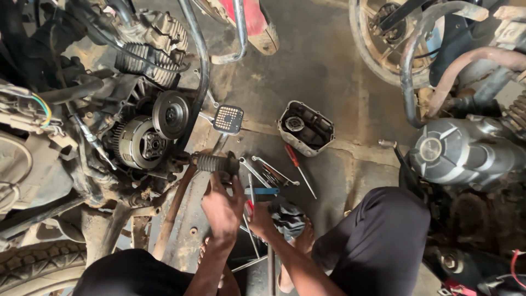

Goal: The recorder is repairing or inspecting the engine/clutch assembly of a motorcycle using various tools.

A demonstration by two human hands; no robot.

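Note:
My left hand (222, 207) reaches up to the ribbed black footpeg (216, 163) of the stripped motorcycle, fingertips touching its underside and holding nothing. Above and to the left, the exposed clutch (141, 143) and a round grey disc (170, 114) show in the open engine side. My right hand (262, 220) is closed around a small red-handled tool (249, 208), right next to a dark crumpled rag (289, 217). Both hands hover over spanners (268, 171) lying on the concrete floor.
A removed engine cover (306, 127) lies open side up on the floor, with a red-handled screwdriver (298, 170) beside it. The brake pedal (228, 119) juts out above the footpeg. A second motorcycle's engine (466, 151) stands at right. My knee (383, 230) is bent at lower right.

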